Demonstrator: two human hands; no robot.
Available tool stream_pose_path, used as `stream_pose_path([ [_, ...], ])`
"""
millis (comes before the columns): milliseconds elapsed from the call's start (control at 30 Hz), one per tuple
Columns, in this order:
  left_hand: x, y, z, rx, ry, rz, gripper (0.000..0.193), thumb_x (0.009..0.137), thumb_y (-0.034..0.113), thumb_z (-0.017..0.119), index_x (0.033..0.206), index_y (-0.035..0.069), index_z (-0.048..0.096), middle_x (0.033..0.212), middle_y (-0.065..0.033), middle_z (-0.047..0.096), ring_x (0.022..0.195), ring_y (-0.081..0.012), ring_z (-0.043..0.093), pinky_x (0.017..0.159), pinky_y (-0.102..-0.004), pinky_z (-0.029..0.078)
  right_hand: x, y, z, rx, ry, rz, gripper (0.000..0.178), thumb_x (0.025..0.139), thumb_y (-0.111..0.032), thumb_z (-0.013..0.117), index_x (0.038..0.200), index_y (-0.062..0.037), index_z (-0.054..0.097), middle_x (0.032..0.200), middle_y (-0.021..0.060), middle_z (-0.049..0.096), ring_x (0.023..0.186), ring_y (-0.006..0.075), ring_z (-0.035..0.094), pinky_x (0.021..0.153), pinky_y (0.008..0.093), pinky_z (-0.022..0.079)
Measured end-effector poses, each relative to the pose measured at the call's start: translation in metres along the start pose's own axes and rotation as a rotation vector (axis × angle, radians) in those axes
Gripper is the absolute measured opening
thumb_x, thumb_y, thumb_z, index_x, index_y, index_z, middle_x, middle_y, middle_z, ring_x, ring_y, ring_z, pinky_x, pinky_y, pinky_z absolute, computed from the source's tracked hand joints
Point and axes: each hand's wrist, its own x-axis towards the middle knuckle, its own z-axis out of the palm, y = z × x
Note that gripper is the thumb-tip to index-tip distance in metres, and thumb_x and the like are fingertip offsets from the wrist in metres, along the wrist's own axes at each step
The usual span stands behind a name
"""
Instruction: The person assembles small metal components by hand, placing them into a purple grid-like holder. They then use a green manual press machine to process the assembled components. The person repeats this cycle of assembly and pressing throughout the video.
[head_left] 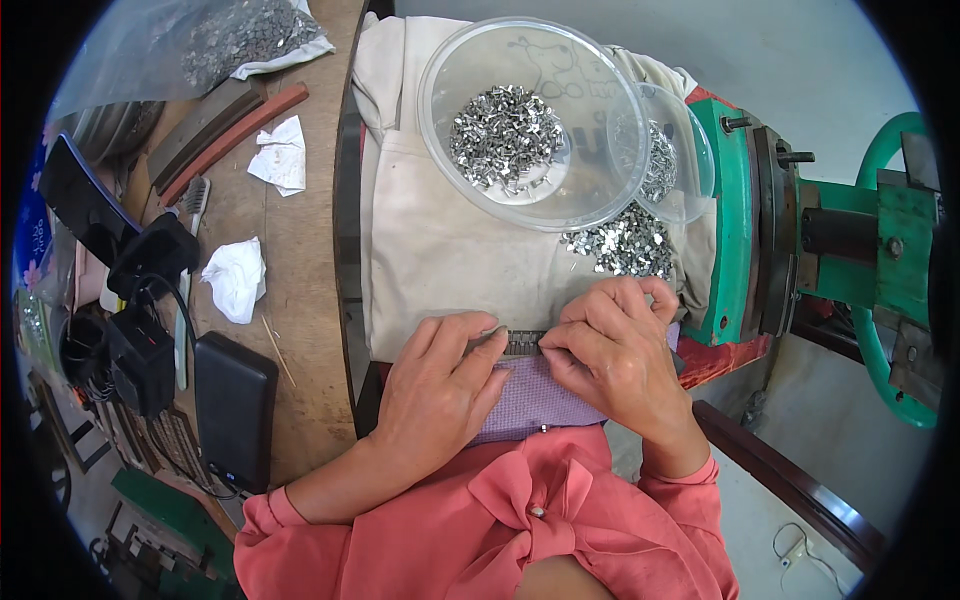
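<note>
A short, dark metal strip of narrow links (523,343) lies level between my hands, over a purple checked cloth (535,390). My left hand (437,378) is closed at the strip's left end, thumb and forefinger pinched together. At the other end, my right hand (622,352) pinches the strip with its fingers curled in. The fingertips hide both ends. Just beyond my right hand, a loose pile of small shiny metal pieces (630,245) rests on a beige cloth (450,270).
A large clear bowl (590,90) holds small metal pieces; a smaller clear container (695,150) overlaps its right side. Green machinery (725,230) with a handwheel (862,350) stands right. On the wooden table (315,200) at left lie crumpled tissues (235,280), a brush (196,195) and a black power bank (237,400).
</note>
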Motion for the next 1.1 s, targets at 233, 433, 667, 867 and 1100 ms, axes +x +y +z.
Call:
stream_pose_path([
  [233, 0.0, 0.0, 0.0, 0.0, -0.002, 0.005, 0.04, 0.073, 0.004, 0.08, 0.112, -0.002, 0.07, 0.116, -0.0143, 0.061, 0.096, -0.0309, 0.059, 0.08, -0.0386, 0.053, 0.0, -0.002, -0.002, -0.059, -0.005, -0.03, 0.02, 0.064, -0.015, 0.081, 0.082, -0.0145, 0.071, 0.091, -0.0033, 0.06, 0.097, 0.0189, 0.058, 0.094, 0.0406, 0.031],
  [433, 0.0, -0.001, 0.0, 0.002, -0.001, 0.01, 0.04, 0.074, 0.004, 0.08, 0.112, -0.002, 0.069, 0.117, -0.0145, 0.061, 0.096, -0.0311, 0.059, 0.08, -0.0387, 0.053, 0.001, 0.001, -0.007, -0.04, -0.011, -0.025, 0.019, 0.066, -0.016, 0.081, 0.082, -0.0154, 0.072, 0.09, -0.0032, 0.06, 0.095, 0.0193, 0.058, 0.093, 0.0404, 0.031],
  [667, -0.001, -0.001, 0.0, -0.003, 0.002, 0.011, 0.04, 0.074, 0.004, 0.08, 0.112, -0.002, 0.069, 0.117, -0.0146, 0.061, 0.096, -0.0315, 0.059, 0.079, -0.0388, 0.052, 0.002, 0.017, -0.006, 0.138, -0.017, 0.12, 0.013, 0.075, -0.018, 0.081, 0.086, -0.0145, 0.076, 0.088, -0.0022, 0.061, 0.092, 0.0199, 0.055, 0.091, 0.0401, 0.029],
  [867, -0.001, -0.001, 0.0, 0.005, -0.004, 0.004, 0.04, 0.074, 0.004, 0.08, 0.112, -0.001, 0.069, 0.117, -0.0146, 0.061, 0.096, -0.0314, 0.059, 0.079, -0.0387, 0.052, 0.003, 0.019, 0.0, 0.23, -0.078, 0.174, 0.012, 0.078, -0.02, 0.081, 0.087, -0.0144, 0.077, 0.088, -0.002, 0.061, 0.092, 0.0196, 0.054, 0.091, 0.0387, 0.029],
  [1100, 0.001, -0.002, 0.002, -0.008, 0.021, -0.007, 0.037, 0.072, 0.003, 0.081, 0.108, 0.0, 0.07, 0.112, -0.0135, 0.063, 0.095, -0.0305, 0.06, 0.078, -0.0374, 0.052, -0.005, 0.023, -0.014, 0.25, 0.072, 0.218, 0.011, 0.077, -0.016, 0.081, 0.087, -0.0131, 0.077, 0.085, -0.0006, 0.061, 0.087, 0.0199, 0.055, 0.086, 0.0366, 0.034],
])
